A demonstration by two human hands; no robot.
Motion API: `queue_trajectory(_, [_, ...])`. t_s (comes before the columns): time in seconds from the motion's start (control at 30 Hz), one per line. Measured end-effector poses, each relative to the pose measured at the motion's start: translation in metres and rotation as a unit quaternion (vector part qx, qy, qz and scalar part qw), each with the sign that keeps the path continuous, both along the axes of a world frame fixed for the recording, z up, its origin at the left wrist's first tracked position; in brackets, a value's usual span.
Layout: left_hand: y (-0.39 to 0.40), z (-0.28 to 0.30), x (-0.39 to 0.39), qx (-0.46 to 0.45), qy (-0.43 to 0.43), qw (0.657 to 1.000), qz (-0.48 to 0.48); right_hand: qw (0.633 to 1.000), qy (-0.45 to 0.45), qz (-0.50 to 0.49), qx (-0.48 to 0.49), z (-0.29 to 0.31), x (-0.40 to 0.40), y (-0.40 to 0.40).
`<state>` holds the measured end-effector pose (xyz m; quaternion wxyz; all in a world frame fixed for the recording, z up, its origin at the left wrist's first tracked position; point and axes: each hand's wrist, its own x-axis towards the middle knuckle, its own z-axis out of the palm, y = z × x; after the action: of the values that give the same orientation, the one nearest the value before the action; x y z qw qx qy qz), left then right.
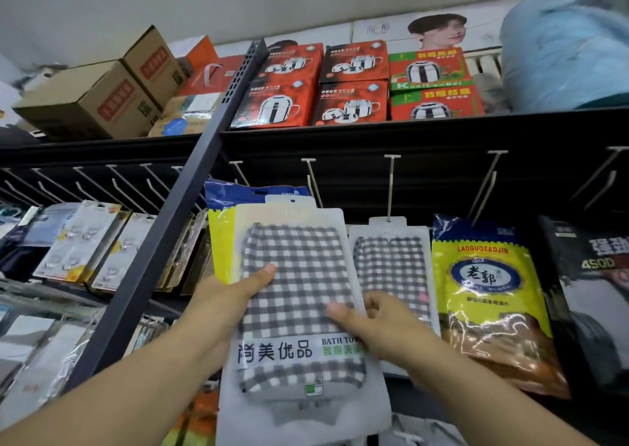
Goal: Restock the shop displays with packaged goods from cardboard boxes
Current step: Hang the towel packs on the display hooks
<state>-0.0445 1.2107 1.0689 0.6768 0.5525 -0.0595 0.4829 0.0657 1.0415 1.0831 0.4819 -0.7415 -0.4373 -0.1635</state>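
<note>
I hold a stack of flat packets up in front of a black peg wall. The front one is a white bath towel packet showing grey checked cloth. Behind it are a yellow packet and a blue-topped packet. My left hand grips the stack's left edge, thumb on the front. My right hand pinches the front packet's right edge. An identical checked towel packet hangs on a metal peg just to the right. An empty peg stands above the held stack.
A yellow scrubber bag and a black packet hang to the right. A dark steel upright crosses on the left, with hook packs beyond it. The top shelf carries red pot boxes, cardboard boxes and a blue wrapped bundle.
</note>
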Motion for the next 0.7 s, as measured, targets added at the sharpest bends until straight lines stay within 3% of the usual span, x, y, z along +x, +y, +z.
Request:
queue_trajectory(0.2, [-0.005, -0.003, 0.004, 0.047, 0.028, 0.998, -0.019, 0.996, 0.055, 0.041, 0.048, -0.011, 0.008, -0.010])
queue_trajectory(0.43, [0.006, -0.007, 0.010, 0.056, -0.026, 0.998, 0.031, 0.977, 0.094, 0.055, 0.183, 0.000, 0.024, -0.027])
queue_trajectory(0.7, [0.037, -0.007, 0.001, 0.047, -0.022, 0.995, 0.084, 0.964, 0.020, -0.018, 0.265, 0.057, 0.027, -0.054])
